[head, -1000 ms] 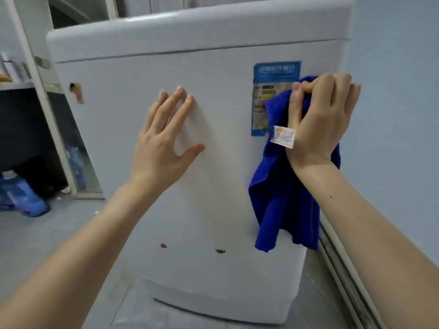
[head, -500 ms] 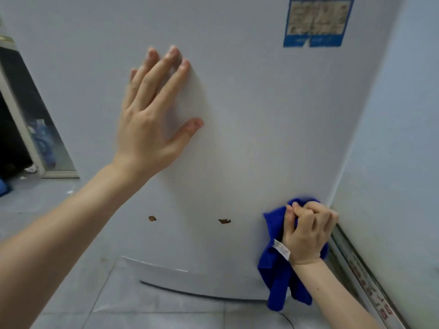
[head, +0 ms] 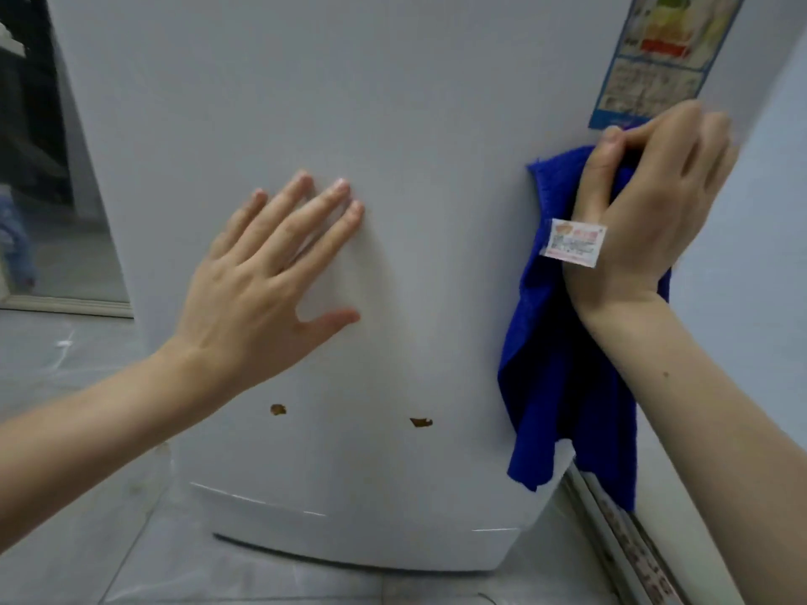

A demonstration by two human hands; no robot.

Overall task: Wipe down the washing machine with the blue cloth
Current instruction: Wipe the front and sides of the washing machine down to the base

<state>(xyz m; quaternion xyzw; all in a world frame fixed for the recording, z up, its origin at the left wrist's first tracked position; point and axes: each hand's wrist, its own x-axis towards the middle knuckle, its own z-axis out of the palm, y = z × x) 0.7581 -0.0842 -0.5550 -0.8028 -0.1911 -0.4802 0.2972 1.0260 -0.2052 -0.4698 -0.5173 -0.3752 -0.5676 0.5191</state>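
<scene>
The white washing machine (head: 393, 102) fills the view, its side panel facing me. My left hand (head: 270, 277) lies flat on the middle of the panel, fingers straight and spread. My right hand (head: 646, 211) grips the blue cloth (head: 563, 386) and holds it against the panel's right edge, just below the blue energy label (head: 655, 58). The cloth hangs down from my fist, and its white tag (head: 574, 243) lies over the back of my hand. Two small brown rust spots (head: 421, 422) mark the lower panel.
A pale wall (head: 764, 277) stands close on the right, with a floor rail (head: 633, 548) running along its base. Grey floor tiles (head: 87, 539) lie in front of the machine. A dark doorway with a frame (head: 65, 305) is at the left.
My right hand has carried the cloth up the panel's right edge from near the bottom to just under the label. My left hand stays flat on the panel.
</scene>
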